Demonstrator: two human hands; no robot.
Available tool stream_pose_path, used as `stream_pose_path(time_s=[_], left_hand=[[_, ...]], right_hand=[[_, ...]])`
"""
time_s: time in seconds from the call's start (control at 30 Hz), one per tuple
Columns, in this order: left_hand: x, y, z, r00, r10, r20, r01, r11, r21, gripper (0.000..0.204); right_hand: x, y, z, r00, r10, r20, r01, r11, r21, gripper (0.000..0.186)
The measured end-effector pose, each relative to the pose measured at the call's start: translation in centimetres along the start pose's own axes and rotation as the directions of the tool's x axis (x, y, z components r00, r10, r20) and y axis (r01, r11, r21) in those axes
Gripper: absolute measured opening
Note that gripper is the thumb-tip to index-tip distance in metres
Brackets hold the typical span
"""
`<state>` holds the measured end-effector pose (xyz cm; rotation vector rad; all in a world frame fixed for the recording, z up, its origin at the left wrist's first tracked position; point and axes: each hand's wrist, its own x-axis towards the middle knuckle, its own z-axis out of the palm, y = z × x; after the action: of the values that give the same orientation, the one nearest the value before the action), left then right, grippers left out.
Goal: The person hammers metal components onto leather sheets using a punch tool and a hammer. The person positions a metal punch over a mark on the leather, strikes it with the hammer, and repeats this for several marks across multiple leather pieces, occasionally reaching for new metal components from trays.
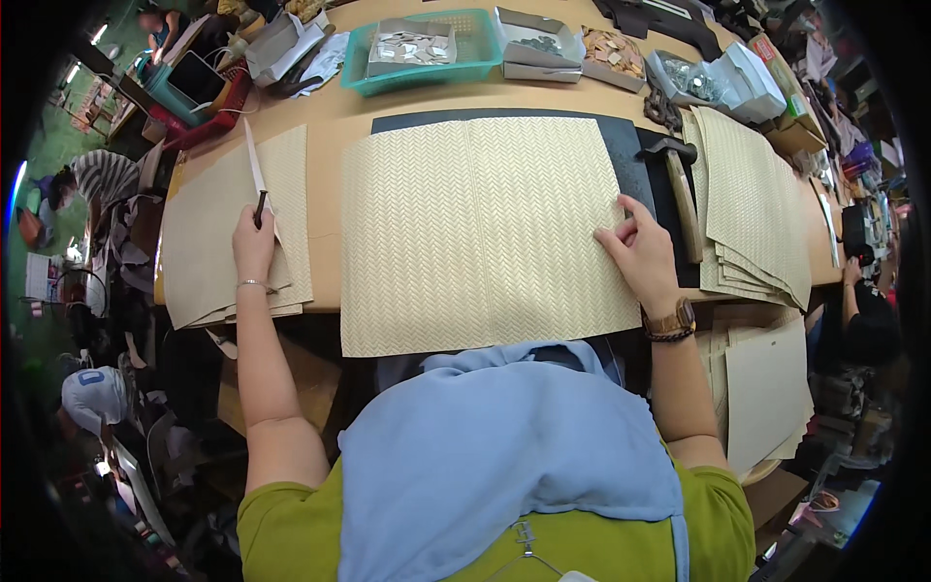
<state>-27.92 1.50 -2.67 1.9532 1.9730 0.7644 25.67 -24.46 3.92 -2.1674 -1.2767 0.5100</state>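
Note:
A large cream sheet [417, 233] with a herringbone weave pattern lies before me, its near edge hanging past the table edge. My right hand [640, 247] is at its right edge, thumb on top and fingers bent round the edge. At the left, my left hand [254, 242] is closed round a slim dark-handled tool [260, 208]. A long, narrow pale strip [254, 160] extends away beyond that hand; whether it belongs to the tool I cannot tell. Under the left hand are stacked plain cream sheets [208, 218].
A hammer [687, 199] lies on the dark board [635, 165] right of the sheet. Further right is a pile of woven-pattern sheets [752, 199]. Along the back stand a teal basket [359, 73] and boxes of small parts [543, 70]. Other people work at both sides.

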Motion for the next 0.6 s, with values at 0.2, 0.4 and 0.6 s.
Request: stream_pose_path(time_s=[0.2, 0.4, 0.6], left_hand=[[1.2, -5.1, 0.1, 1.0, 0.007, -0.012, -0.011, 0.916, -0.402, 0.032], [1.2, -3.1, 1.7, 0.996, -0.07, 0.062, 0.085, 0.953, -0.291, 0.023], [-0.4, -2.4, 0.0, 0.994, 0.02, 0.112, 0.054, 0.783, -0.62, 0.023]], right_hand=[[2.4, 2.1, 1.8, 0.892, -0.372, -0.256, 0.343, 0.927, -0.151, 0.054], [3.0, 1.3, -0.8, 0.998, -0.05, 0.043, 0.043, 0.988, 0.145, 0.036], [5.0, 4.0, -8.2, 0.932, -0.148, -0.331, 0.184, 0.98, 0.079, 0.028]])
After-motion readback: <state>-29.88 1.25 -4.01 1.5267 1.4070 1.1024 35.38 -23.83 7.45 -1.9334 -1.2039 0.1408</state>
